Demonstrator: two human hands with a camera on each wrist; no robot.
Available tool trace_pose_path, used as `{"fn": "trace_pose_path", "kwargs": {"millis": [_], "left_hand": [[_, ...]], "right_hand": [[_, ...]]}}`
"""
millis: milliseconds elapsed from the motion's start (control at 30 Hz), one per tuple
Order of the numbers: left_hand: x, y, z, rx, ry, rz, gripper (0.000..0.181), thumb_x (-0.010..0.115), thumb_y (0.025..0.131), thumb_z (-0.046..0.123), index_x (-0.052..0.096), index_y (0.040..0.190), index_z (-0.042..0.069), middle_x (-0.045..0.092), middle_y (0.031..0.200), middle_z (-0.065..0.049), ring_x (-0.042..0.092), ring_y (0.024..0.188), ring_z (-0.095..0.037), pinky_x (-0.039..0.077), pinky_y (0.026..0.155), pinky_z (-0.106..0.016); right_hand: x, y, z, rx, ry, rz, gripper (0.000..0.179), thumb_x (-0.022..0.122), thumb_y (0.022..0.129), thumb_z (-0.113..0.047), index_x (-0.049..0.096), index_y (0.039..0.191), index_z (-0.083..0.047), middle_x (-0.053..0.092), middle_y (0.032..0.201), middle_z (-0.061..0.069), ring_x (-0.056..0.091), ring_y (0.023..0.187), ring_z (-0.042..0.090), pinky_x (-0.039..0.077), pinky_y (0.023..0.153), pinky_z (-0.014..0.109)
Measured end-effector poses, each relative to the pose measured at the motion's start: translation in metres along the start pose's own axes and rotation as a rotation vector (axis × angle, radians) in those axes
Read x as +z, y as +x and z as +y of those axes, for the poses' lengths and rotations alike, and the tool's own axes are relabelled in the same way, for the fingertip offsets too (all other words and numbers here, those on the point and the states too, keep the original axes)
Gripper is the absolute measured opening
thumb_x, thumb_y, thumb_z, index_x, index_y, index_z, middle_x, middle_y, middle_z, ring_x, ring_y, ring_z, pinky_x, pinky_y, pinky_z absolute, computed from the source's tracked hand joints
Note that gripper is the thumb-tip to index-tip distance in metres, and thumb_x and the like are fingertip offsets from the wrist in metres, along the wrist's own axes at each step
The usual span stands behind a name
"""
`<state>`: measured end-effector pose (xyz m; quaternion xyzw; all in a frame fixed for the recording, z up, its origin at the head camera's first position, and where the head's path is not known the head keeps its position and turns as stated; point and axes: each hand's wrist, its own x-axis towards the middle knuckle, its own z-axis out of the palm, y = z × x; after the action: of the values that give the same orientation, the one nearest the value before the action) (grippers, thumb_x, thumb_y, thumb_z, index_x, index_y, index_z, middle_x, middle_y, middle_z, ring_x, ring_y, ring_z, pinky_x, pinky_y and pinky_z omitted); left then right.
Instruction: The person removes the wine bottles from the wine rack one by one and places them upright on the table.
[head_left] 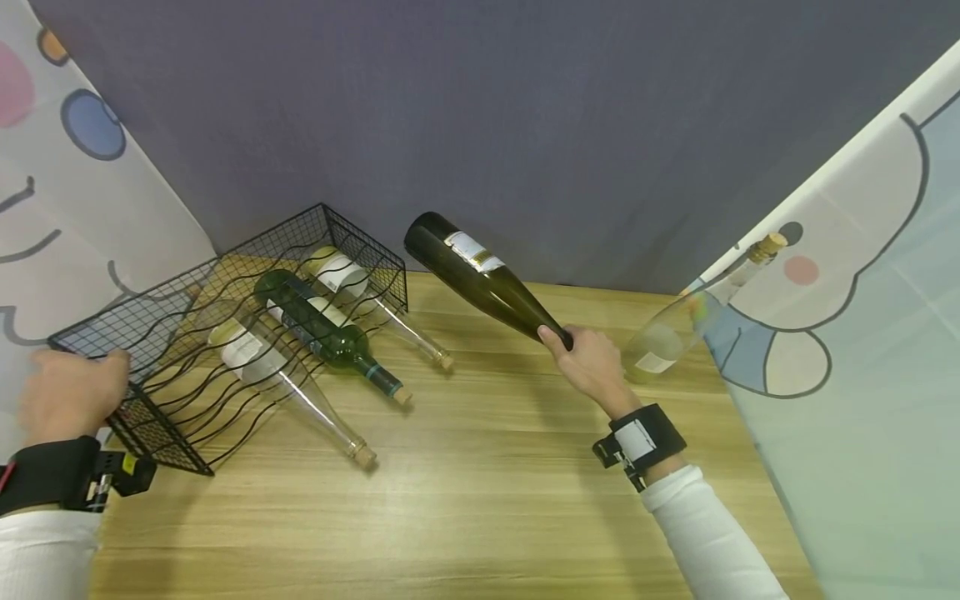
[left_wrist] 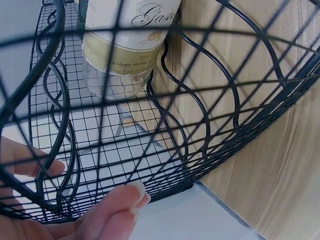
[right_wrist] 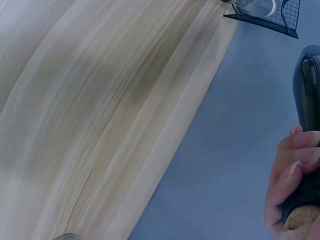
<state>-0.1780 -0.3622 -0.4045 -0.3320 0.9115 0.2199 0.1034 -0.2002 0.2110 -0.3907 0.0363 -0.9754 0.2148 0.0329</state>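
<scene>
The right hand, right of centre in the frame, has its fingers curled round the neck of the dark bottle. The bottle extends from this hand toward the upper left of the frame, base uppermost in the picture and label exposed; it is held above the worktop. The right wrist view shows the cork just below the fingers.

The left hand, at the left edge, grips the near end of the black wire rack.

In the rack, left of centre, three corked bottles lie side by side: a clear bottle, a green bottle and a second clear bottle. Their necks point toward the lower right. A tall clear bottle stands just right of the right hand.
</scene>
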Motion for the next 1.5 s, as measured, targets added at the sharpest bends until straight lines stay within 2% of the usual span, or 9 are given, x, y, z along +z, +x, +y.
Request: {"fn": "trace_pose_path", "kwargs": {"millis": [267, 500, 733, 1033, 1300, 1500], "left_hand": [[-0.001, 0.002, 0.002, -0.011, 0.015, -0.008, 0.084, 0.018, 0.099, 0.039, -0.019, 0.139, -0.024, 0.018, 0.138, -0.057, 0.028, 0.12, -0.068, 0.033, 0.099, -0.071], [-0.001, 0.0, 0.004, -0.016, 0.002, -0.015, 0.085, 0.019, 0.099, 0.04, -0.018, 0.139, -0.024, 0.016, 0.14, -0.056, 0.027, 0.121, -0.068, 0.032, 0.101, -0.071], [-0.001, -0.002, 0.001, -0.004, -0.004, -0.007, 0.084, 0.02, 0.099, 0.039, -0.017, 0.139, -0.025, 0.019, 0.138, -0.057, 0.03, 0.119, -0.068, 0.035, 0.098, -0.071], [0.0, -0.001, -0.002, 0.003, -0.006, -0.001, 0.085, 0.021, 0.099, 0.039, -0.017, 0.139, -0.026, 0.021, 0.136, -0.057, 0.032, 0.117, -0.067, 0.036, 0.097, -0.071], [0.0, -0.001, -0.002, 0.0, -0.028, 0.001, 0.086, 0.021, 0.099, 0.042, -0.015, 0.139, -0.026, 0.019, 0.137, -0.057, 0.029, 0.118, -0.068, 0.034, 0.098, -0.072], [-0.001, -0.001, -0.001, 0.011, -0.015, -0.006, 0.087, 0.021, 0.099, 0.042, -0.017, 0.139, -0.026, 0.019, 0.136, -0.058, 0.029, 0.118, -0.068, 0.033, 0.098, -0.072]], "right_hand": [[-0.002, -0.001, 0.006, 0.01, -0.007, 0.005, 0.054, 0.044, 0.097, -0.053, 0.062, 0.075, -0.006, 0.058, 0.064, 0.011, 0.054, 0.056, 0.025, 0.036, 0.047, 0.031], [-0.004, 0.0, 0.016, 0.052, -0.023, -0.004, 0.062, 0.039, 0.096, -0.058, 0.068, 0.088, -0.005, 0.066, 0.071, 0.014, 0.06, 0.064, 0.029, 0.042, 0.049, 0.036], [-0.002, 0.0, 0.026, 0.113, -0.015, 0.004, 0.061, 0.04, 0.095, -0.06, 0.065, 0.079, -0.007, 0.062, 0.067, 0.013, 0.057, 0.06, 0.028, 0.036, 0.047, 0.032], [0.0, 0.001, 0.029, 0.172, -0.028, 0.023, 0.064, 0.042, 0.093, -0.062, 0.061, 0.071, -0.005, 0.063, 0.067, 0.015, 0.057, 0.058, 0.029, 0.037, 0.045, 0.032], [0.0, 0.001, 0.027, 0.234, -0.024, 0.01, 0.068, 0.04, 0.092, -0.066, 0.063, 0.074, -0.004, 0.064, 0.07, 0.018, 0.058, 0.06, 0.031, 0.037, 0.043, 0.032], [0.002, 0.001, 0.025, 0.296, -0.012, -0.021, 0.068, 0.041, 0.09, -0.067, 0.063, 0.071, -0.006, 0.062, 0.069, 0.015, 0.056, 0.058, 0.028, 0.036, 0.041, 0.031]]}}
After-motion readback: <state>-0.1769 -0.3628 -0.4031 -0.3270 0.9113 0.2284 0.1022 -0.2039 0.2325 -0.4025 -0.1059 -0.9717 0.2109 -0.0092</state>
